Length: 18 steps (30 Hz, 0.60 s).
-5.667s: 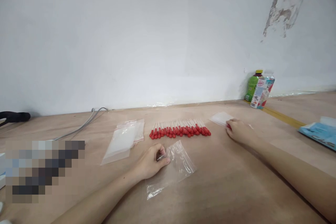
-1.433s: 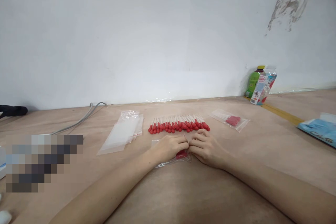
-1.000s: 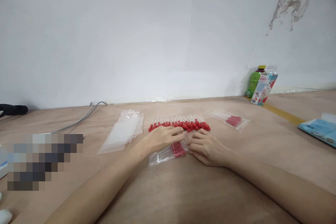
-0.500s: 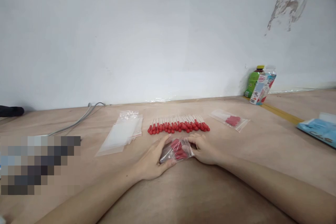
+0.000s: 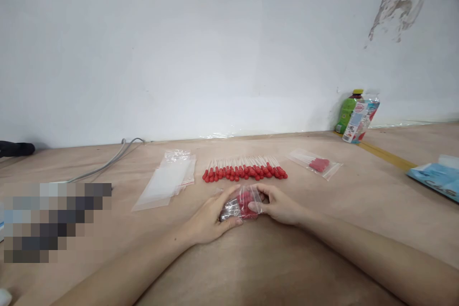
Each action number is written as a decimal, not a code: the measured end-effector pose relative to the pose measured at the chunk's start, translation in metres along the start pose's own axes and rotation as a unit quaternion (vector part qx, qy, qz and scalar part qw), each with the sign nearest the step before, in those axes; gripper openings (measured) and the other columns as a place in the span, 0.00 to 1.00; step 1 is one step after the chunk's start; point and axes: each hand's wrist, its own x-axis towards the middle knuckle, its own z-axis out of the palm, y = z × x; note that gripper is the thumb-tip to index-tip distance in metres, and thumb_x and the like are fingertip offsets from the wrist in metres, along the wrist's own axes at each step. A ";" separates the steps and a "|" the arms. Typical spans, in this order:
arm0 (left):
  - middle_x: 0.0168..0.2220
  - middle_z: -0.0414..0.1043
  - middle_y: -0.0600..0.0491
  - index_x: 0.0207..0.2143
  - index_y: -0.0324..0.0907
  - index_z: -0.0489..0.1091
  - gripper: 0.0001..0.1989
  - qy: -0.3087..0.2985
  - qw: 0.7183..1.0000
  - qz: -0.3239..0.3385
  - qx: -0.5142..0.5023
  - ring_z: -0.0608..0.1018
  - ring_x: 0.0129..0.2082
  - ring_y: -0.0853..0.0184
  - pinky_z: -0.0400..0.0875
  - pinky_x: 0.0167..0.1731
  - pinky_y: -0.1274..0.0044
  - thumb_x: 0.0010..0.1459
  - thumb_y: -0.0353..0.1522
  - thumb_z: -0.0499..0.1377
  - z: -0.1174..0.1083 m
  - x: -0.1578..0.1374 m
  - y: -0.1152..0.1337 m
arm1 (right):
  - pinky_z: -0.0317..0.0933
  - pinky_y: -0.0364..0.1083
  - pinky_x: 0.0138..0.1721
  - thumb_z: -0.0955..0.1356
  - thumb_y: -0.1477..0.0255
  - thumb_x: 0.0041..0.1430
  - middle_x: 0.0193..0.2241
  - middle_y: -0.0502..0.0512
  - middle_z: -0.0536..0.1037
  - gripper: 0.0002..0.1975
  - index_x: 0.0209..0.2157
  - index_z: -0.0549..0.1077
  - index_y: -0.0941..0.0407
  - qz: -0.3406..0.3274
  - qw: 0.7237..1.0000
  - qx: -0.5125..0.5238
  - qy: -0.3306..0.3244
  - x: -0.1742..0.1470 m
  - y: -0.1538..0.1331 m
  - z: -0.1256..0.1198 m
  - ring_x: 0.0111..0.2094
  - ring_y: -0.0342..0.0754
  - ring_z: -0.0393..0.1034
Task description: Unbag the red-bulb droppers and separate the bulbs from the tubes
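A clear zip bag (image 5: 231, 208) holding red-tipped sticks lies between my hands, low over the wooden table. My left hand (image 5: 212, 215) grips its left side, thumb in front and fingers behind. At the bag's right end, my right hand (image 5: 276, 204) pinches the plastic near the red tips. Just beyond stands a row of white sticks with red swab-like heads (image 5: 245, 172), laid side by side with the heads toward me. To the right rests another zip bag (image 5: 332, 169) with red-headed sticks inside. Flat clear bags (image 5: 163, 184) are stacked at left.
A green bottle (image 5: 346, 112) and a printed carton-like container (image 5: 360, 122) stand by the wall at right. A blue packet (image 5: 435, 177) lies at the right edge. A grey cable (image 5: 107, 165) and a blurred-out area (image 5: 53, 222) are on the left.
The bag in my hands has shifted slightly, and its red heads now sit more upright and closer to my right hand. Both hands keep nearly the same place.
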 end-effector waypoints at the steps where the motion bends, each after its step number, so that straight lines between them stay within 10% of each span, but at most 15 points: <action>1: 0.57 0.55 0.48 0.59 0.45 0.44 0.32 -0.002 1.000 -0.004 0.004 0.62 0.54 0.60 0.59 0.52 0.66 0.55 0.38 0.54 0.000 0.000 0.000 | 0.61 0.48 0.39 0.67 0.62 0.50 0.32 0.53 0.74 0.16 0.37 0.68 0.58 -0.001 1.000 -0.012 -0.004 -0.001 -0.002 0.001 0.35 0.47 0.67; 7: 0.57 0.54 0.46 0.59 0.43 0.42 0.32 -0.016 1.000 -0.019 0.018 0.61 0.55 0.60 0.58 0.53 0.65 0.56 0.41 0.52 0.002 0.000 -0.003 | 0.59 0.45 0.35 0.67 0.66 0.51 0.28 0.50 0.72 0.09 0.32 0.70 0.57 -0.038 0.984 -0.158 0.066 -0.004 -0.002 0.002 0.30 0.44 0.64; 18: 0.58 0.53 0.45 0.58 0.41 0.45 0.31 -0.020 0.998 -0.022 0.058 0.59 0.56 0.57 0.56 0.54 0.63 0.56 0.43 0.50 0.002 -0.001 -0.007 | 0.61 0.43 0.28 0.69 0.61 0.46 0.23 0.48 0.71 0.18 0.35 0.67 0.58 0.019 0.994 0.070 0.077 -0.004 -0.002 -0.035 0.23 0.40 0.64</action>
